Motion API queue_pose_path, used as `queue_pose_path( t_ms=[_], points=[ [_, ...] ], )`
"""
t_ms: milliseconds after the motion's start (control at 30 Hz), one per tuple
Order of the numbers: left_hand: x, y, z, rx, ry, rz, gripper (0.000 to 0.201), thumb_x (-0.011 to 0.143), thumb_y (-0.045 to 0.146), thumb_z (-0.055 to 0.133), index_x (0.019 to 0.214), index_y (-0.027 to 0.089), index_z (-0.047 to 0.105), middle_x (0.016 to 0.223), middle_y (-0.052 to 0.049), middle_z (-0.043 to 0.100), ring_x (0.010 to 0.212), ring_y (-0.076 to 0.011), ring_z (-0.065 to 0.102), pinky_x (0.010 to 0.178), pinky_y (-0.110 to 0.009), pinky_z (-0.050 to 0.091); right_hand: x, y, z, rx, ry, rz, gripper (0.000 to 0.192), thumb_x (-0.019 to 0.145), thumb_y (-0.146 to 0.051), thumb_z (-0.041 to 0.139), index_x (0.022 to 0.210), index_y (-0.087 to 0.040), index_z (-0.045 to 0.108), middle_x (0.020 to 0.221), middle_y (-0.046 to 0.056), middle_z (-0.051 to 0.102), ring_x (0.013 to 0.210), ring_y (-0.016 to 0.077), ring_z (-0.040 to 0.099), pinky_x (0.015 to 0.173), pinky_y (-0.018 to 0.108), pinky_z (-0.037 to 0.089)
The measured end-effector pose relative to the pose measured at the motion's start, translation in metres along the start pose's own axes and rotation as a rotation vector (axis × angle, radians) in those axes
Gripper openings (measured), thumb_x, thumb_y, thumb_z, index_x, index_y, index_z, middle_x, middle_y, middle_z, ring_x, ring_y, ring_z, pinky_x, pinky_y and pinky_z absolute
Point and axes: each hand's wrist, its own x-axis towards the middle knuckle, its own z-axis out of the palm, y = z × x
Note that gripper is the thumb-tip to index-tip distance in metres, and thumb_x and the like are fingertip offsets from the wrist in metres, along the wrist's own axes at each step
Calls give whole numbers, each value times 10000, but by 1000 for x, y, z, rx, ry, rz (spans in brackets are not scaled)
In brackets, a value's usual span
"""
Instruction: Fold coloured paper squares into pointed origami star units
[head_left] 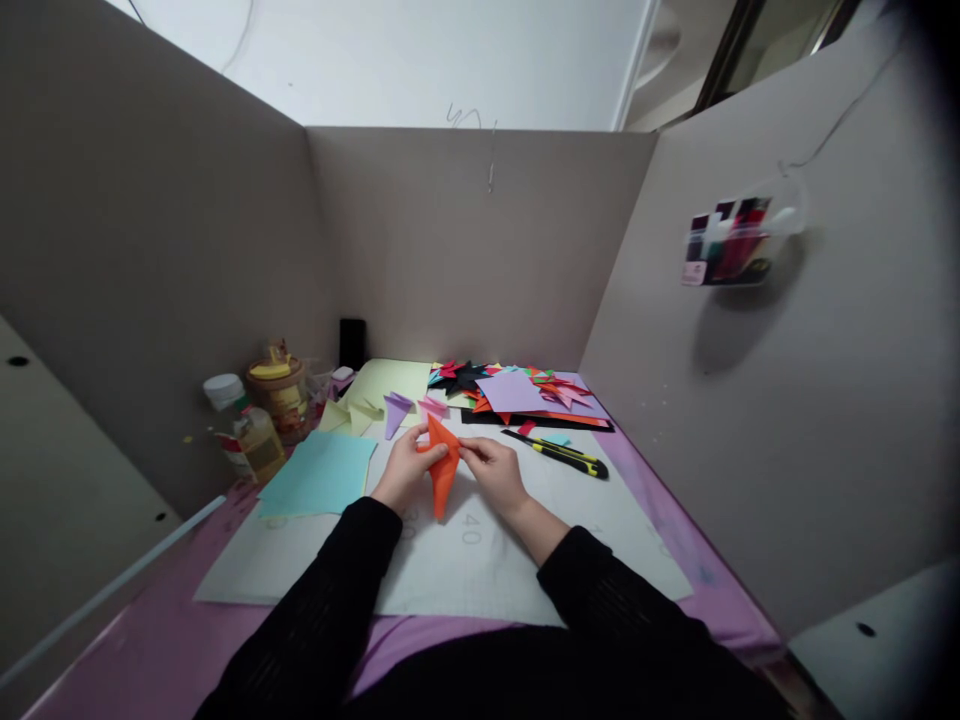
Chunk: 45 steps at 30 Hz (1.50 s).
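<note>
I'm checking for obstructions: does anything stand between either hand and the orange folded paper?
Nothing visible does: the left hand holds the orange folded paper and the right hand pinches its right side. The utility knife lies farther right.

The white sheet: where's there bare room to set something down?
The right side of the white sheet, between the utility knife and right sleeve, is free; so is its near-left corner, between the turquoise paper and left sleeve. Crowded: the far side, with folded pieces and paper stars, and mid-sheet, where left hand and right hand hold orange paper.
</note>
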Motion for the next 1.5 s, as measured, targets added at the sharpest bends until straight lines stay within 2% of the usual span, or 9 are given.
queue_pose_path(
  t_ms=[133, 300, 500, 633, 800, 1000, 1200, 1367, 1500],
  points=[
    [-1, 2, 1, -3, -1, -18, 587, 623, 331, 744, 1125, 128, 518, 782, -69, 704, 692, -208, 668, 623, -288, 513, 1, -5, 0, 15, -27, 48, 143, 769, -292, 576, 780, -207, 690, 806, 48, 687, 748, 189, 612, 717, 315, 480],
    [-1, 3, 1, 60, -6, -31, 614, 639, 264, 712, 1186, 133, 467, 750, -53, 700, 659, -201, 664, 607, -288, 510, 7, -1, 2, 297, -66, 294, 164, 693, -332, 640, 674, -171, 612, 581, 3, 598, 554, 131, 538, 555, 253, 434],
    [-1, 7, -5, 90, -90, -5, 598, 646, 247, 693, 1190, 149, 467, 736, -28, 685, 644, -176, 649, 575, -252, 489, 15, 7, -5, 521, -312, 601, 288, 588, -382, 737, 670, -153, 583, 520, -1, 595, 456, 96, 508, 459, 205, 362],
    [-3, 8, -6, 96, -108, -2, 602, 656, 250, 689, 1211, 160, 474, 704, -11, 665, 617, -159, 633, 561, -240, 476, 18, 4, -12, 283, -415, 467, 266, 649, -392, 684, 609, -145, 597, 506, -1, 585, 431, 86, 483, 445, 205, 358],
    [-6, 9, -4, 62, -99, -7, 691, 665, 285, 706, 1283, 168, 420, 639, 26, 606, 553, -122, 580, 529, -215, 438, 14, 2, -9, 73, -349, 317, 177, 701, -310, 600, 604, -163, 577, 487, -31, 538, 427, 85, 447, 436, 201, 334],
    [-13, 15, 4, 40, -11, -2, 1102, 590, 235, 774, 1441, 188, 76, 747, 18, 600, 656, -132, 593, 622, -241, 464, 8, 2, -1, -21, -172, 194, 178, 704, -287, 559, 566, -180, 523, 506, -45, 475, 493, 97, 408, 483, 212, 316],
    [-10, 15, 10, 53, 32, 9, 1200, 613, 208, 752, 1433, 184, -124, 864, -28, 619, 734, -152, 613, 699, -282, 488, 5, -4, 2, -32, -98, 137, 172, 737, -297, 530, 610, -182, 540, 554, -32, 481, 538, 114, 421, 525, 229, 330],
    [-6, 10, 9, 41, 34, 71, 1131, 602, 219, 761, 1449, 178, 12, 916, -47, 634, 779, -166, 622, 715, -279, 496, 5, -1, 2, -4, -101, 123, 187, 753, -326, 526, 633, -184, 553, 560, -30, 482, 543, 119, 421, 528, 233, 335],
    [-6, 8, 3, 134, -13, 57, 1102, 610, 229, 750, 1448, 165, 38, 826, -23, 649, 674, -141, 612, 622, -243, 481, 8, 5, 0, 39, -105, 168, 203, 754, -352, 532, 642, -184, 547, 547, -31, 491, 533, 119, 437, 520, 230, 347]
  ],
)
